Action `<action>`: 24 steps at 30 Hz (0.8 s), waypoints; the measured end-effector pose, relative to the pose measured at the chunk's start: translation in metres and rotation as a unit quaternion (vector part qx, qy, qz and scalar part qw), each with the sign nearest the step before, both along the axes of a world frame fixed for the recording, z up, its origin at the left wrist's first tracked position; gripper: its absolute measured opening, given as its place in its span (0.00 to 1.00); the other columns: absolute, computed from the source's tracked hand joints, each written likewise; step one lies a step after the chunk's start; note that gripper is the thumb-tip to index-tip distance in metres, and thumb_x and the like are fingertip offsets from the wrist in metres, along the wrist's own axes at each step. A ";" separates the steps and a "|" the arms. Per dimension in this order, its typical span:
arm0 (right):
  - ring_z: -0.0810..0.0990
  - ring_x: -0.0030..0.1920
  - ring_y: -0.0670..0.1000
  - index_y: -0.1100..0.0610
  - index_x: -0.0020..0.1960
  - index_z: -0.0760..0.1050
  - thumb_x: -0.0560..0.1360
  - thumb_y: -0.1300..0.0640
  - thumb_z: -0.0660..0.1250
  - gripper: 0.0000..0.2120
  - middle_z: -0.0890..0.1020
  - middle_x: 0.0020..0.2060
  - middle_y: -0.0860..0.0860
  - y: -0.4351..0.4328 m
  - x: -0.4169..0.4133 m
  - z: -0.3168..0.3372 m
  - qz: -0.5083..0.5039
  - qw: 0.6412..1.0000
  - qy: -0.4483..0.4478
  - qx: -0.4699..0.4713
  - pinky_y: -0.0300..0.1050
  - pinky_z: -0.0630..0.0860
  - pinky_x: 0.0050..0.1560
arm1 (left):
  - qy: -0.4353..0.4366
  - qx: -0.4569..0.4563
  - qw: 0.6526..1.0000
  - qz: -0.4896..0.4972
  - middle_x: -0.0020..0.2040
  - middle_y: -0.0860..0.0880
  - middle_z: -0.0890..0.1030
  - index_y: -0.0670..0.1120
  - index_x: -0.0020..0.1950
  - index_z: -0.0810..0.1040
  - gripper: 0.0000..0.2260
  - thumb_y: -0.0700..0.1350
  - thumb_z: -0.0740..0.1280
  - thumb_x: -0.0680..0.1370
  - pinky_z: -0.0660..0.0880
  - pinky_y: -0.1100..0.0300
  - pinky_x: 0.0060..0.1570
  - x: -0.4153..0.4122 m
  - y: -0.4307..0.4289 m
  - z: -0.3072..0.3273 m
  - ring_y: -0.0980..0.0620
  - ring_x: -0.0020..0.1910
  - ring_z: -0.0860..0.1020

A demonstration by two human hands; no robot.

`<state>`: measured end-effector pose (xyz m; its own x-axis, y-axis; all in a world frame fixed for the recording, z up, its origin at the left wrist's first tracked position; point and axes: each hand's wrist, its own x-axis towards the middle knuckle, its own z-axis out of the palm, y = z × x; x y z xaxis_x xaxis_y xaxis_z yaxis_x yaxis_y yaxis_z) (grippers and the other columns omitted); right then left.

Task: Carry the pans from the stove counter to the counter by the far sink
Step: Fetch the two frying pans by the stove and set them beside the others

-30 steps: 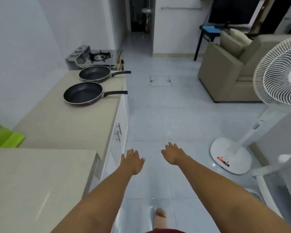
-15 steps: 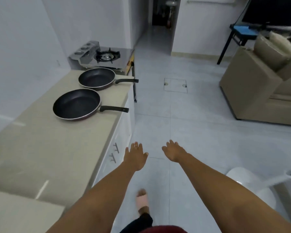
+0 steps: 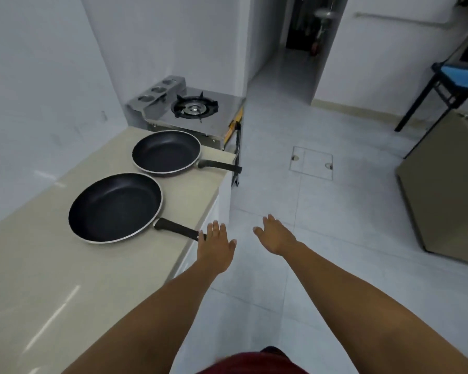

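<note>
- Beige stove counter runs along the white wall; grey tiled floor lies open beside it.
- Two black frying pans: near pan and far pan, handles reaching the counter's floor-side edge.
- Left hand open, fingers at the near pan's handle; right hand open, empty.

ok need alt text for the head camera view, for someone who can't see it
Two bare arms reach forward, the open left hand at the handle tip of the nearer black non-stick frying pan on a beige counter; the open right hand hangs over the pale tiled floor. A second black frying pan sits before a steel gas stove.
</note>
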<state>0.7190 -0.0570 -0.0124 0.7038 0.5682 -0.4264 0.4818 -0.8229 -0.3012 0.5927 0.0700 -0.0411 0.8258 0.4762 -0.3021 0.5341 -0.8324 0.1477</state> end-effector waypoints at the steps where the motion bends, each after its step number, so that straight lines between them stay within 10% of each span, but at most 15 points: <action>1: 0.52 0.79 0.57 0.61 0.80 0.50 0.83 0.44 0.49 0.31 0.50 0.80 0.57 0.014 0.014 0.002 0.010 1.000 -0.002 0.006 0.55 0.53 0.77 | 0.004 -0.005 1.000 0.020 0.81 0.42 0.48 0.41 0.81 0.47 0.29 0.55 0.46 0.84 0.46 0.45 0.77 0.007 0.010 -0.002 0.44 0.80 0.47; 10: 0.63 0.75 0.60 0.63 0.78 0.56 0.84 0.46 0.51 0.30 0.57 0.79 0.58 0.130 0.137 0.014 0.151 0.988 -0.019 0.019 0.54 0.62 0.74 | 0.018 -0.056 0.966 0.253 0.81 0.42 0.47 0.41 0.81 0.47 0.29 0.54 0.48 0.84 0.45 0.44 0.77 0.056 0.084 -0.025 0.44 0.80 0.45; 24: 0.65 0.72 0.64 0.63 0.75 0.62 0.82 0.46 0.54 0.28 0.62 0.76 0.60 0.242 0.247 -0.025 0.275 0.961 -0.001 -0.044 0.55 0.65 0.70 | -0.088 -0.033 0.795 0.599 0.79 0.41 0.58 0.41 0.79 0.57 0.27 0.49 0.56 0.82 0.57 0.48 0.75 0.063 0.068 -0.045 0.43 0.78 0.57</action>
<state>0.9658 0.1849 -0.0370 0.3093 0.8163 -0.4879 0.8510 -0.4666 -0.2411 0.6555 0.1383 -0.0859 -0.1754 0.9411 -0.2890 0.9044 0.2700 0.3304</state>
